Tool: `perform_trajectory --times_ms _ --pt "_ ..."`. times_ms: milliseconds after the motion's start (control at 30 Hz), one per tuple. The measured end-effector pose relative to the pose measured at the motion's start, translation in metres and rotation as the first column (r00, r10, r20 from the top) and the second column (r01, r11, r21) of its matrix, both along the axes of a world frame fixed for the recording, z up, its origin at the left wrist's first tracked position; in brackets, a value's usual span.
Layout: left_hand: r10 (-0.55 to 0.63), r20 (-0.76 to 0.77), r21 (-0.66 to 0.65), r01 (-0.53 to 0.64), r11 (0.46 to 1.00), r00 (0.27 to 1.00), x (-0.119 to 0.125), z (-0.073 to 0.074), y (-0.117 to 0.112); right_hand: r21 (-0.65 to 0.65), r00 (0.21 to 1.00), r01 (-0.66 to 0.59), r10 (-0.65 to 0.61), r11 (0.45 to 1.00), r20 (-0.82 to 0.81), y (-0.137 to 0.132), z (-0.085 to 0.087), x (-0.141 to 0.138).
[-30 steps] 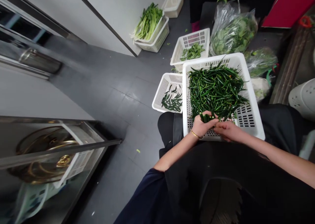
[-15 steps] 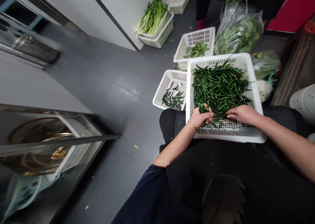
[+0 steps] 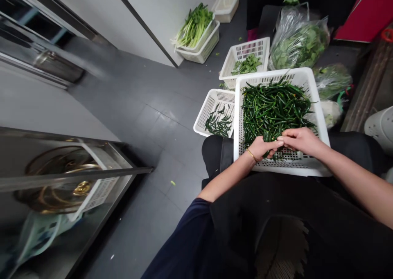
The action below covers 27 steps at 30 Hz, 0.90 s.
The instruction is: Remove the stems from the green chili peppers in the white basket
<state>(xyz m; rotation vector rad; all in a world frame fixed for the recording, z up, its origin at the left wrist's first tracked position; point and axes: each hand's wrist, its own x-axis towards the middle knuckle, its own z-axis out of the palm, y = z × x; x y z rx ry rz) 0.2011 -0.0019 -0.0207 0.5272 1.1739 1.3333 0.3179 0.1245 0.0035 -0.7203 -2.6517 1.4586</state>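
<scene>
Peppers [image 3: 273,103] lay heaped in the basket [image 3: 237,115] in the head view. Half a second earlier the hands were apart; now the right hand [image 3: 302,140] had met the left hand [image 3: 260,148], fingertips at its thumb. The left fingers wrapped a green bunch [image 3: 267,135] (a bracelet [image 3: 252,155] circled that wrist). Whether the right fingers pinched anything, I could not tell.
</scene>
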Motion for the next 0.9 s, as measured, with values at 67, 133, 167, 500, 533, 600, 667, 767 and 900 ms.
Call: perform_trajectory --times_ms 67,133,167,500,533,600,667,767,900 --pt "0.102 0.08 -0.02 -0.1 0.995 0.992 0.001 0.001 0.0 0.275 0.999 0.001 0.013 0.961 -0.049 -0.004 0.007 0.0" --pt "0.211 0.095 -0.01 -0.211 0.977 0.973 0.001 0.004 0.001 0.309 0.998 0.01 0.01 0.951 -0.061 -0.007 0.013 -0.001" --pt "0.249 0.084 0.004 -0.25 0.968 0.965 0.0 0.007 0.002 0.237 0.999 0.012 -0.001 0.972 -0.048 -0.009 0.015 -0.001" --pt "0.104 0.19 -0.015 -0.103 0.995 0.976 -0.002 0.017 -0.003 -0.42 0.994 0.087 -0.109 0.903 -0.028 -0.034 0.006 -0.003" --pt "0.079 0.19 -0.027 -0.076 0.997 0.979 -0.003 0.016 -0.004 -0.349 0.988 0.132 -0.15 0.928 -0.023 -0.036 0.005 -0.002" --pt "0.057 0.209 -0.031 -0.051 0.998 0.976 -0.004 0.014 -0.007 -0.224 0.982 0.172 -0.184 0.959 -0.032 -0.037 0.004 0.004" --pt "0.06 0.252 -0.02 -0.056 0.998 0.966 -0.005 0.012 -0.009 -0.208 0.986 0.147 -0.16 0.967 -0.046 -0.035 0.002 0.01" --pt "0.084 0.334 -0.025 -0.08 0.996 0.939 -0.007 0.008 -0.008 -0.309 0.988 0.128 -0.15 0.942 -0.048 -0.033 -0.002 0.015" --pt "0.07 0.351 -0.037 -0.06 0.997 0.934 -0.004 0.005 -0.007 -0.391 0.978 0.166 -0.203 0.906 -0.054 -0.037 -0.005 0.009"
